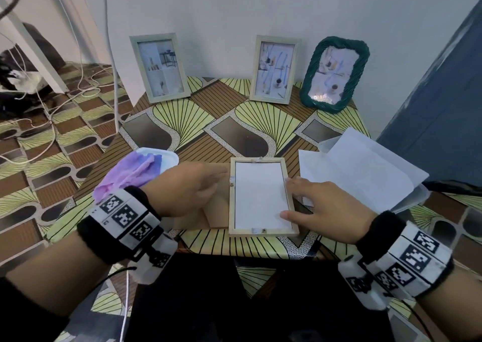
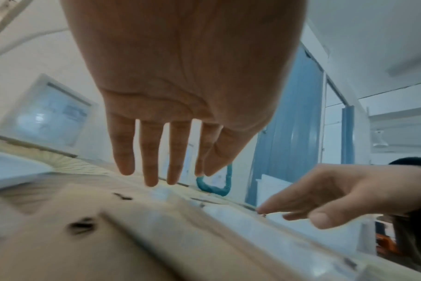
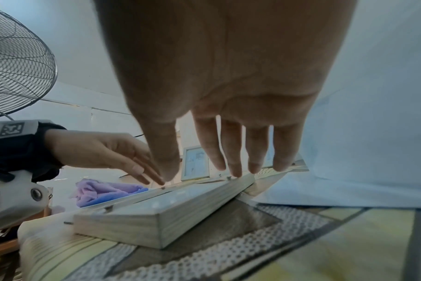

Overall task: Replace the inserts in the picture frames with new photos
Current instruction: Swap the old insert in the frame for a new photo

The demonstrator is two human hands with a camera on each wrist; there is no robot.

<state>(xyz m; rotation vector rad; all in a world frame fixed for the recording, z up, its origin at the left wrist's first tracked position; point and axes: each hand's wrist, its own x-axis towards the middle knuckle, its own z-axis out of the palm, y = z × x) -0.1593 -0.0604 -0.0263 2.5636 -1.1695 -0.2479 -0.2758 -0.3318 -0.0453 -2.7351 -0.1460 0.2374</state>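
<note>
Nearest us, a pale wooden frame [image 1: 263, 197] lies face down at the table's [image 1: 182, 115] front edge, its long axis running away from us, a white insert [image 1: 258, 194] showing in its back. Our left hand [image 1: 186, 189] hovers just beside its left edge, fingers straight and loosely spread; our right hand [image 1: 327, 207] rests spread fingertips on its right edge. Loose white sheets [image 1: 365, 169] lie right, a purple cloth [image 1: 130, 176] left. Three upright frames [image 1: 159, 68] stand against the wall.
</note>
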